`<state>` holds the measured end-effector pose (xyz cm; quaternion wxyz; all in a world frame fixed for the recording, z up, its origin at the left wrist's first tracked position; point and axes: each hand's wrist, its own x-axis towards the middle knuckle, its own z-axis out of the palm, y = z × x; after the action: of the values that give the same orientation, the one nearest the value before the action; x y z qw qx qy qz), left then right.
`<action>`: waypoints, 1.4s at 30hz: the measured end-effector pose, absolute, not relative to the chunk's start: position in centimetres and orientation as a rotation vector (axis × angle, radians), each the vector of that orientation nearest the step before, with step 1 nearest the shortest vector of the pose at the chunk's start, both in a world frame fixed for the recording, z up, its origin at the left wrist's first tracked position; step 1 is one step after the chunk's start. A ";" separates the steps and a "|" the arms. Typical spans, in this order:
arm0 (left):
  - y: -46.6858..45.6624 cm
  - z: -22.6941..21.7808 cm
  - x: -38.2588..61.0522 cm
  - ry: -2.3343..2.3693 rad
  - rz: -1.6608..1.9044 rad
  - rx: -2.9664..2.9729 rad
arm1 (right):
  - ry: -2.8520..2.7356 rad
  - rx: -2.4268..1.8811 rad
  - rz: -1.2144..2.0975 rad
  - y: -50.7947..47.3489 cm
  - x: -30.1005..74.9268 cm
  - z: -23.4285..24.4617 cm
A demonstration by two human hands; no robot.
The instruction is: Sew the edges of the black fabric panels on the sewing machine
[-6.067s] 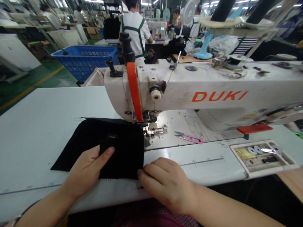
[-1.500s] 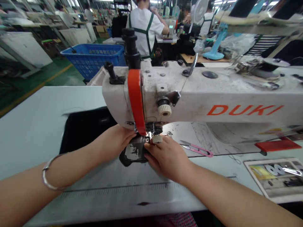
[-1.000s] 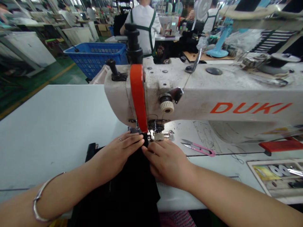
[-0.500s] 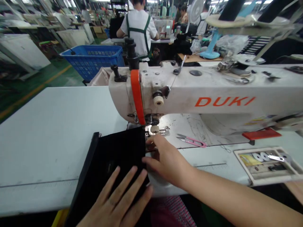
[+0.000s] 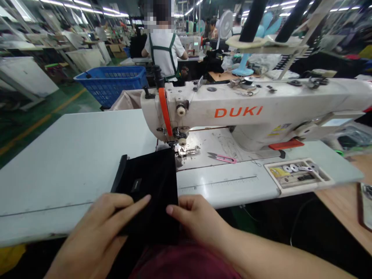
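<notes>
The black fabric piece lies on the white sewing table, just in front of the presser foot of the DUKI sewing machine and a little to the left of it, on the side toward the person. Its top right corner comes almost to the presser foot, and its long axis goes from there back to the person's body, so its lower end passes over the front edge of the table. Along its left side runs a narrow stiff-looking strip, and a small dark label sits on the upper face. The left hand lies across the lower part of the cloth, coming from the left; its fingers are together and stretched out flat, and they seem to rest or press on it, not to pinch. The right hand is at the right long edge with its fingers a little curled, and the fingertips touch this edge, but I cannot tell if they pinch it. The left hand covers more of the cloth, yet both hands are about equally far from the presser foot. To the right of the presser foot lie pink thread snips and, farther right, a small tray with bobbins.
</notes>
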<state>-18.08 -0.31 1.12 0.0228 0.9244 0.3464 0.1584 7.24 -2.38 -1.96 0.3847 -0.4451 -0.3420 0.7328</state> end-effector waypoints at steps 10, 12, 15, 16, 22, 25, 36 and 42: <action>-4.3 -1.3 -13.7 0.686 0.410 3.131 | -0.821 -1.290 1.850 -8.3 7.7 -4.6; -4.8 -1.4 -13.9 0.630 0.409 3.081 | -0.796 -1.283 1.849 -8.4 7.7 -4.6; -4.9 -1.2 -13.5 0.694 0.499 2.962 | -0.768 -1.273 1.890 -8.6 7.8 -4.7; -4.9 -1.1 -13.1 0.729 0.566 2.921 | -0.765 -1.273 1.906 -8.6 7.8 -4.7; -4.9 -1.4 -11.2 0.849 0.688 2.713 | -0.741 -1.227 1.942 -8.7 7.7 -4.5; -5.3 -2.2 -11.5 0.875 0.634 2.632 | -0.718 -1.214 1.955 -8.8 7.7 -4.6; -5.5 -2.7 -11.9 0.777 0.615 2.871 | -0.694 -1.172 2.020 -8.9 8.1 -4.9; -5.1 -3.0 -13.0 0.674 0.576 2.888 | -0.680 -1.151 2.096 -9.1 8.7 -3.7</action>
<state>-12.98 -5.13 -3.01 0.0604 0.9542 0.2227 0.1903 8.72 -9.06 -3.71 0.3220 -0.4384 -0.2591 0.7981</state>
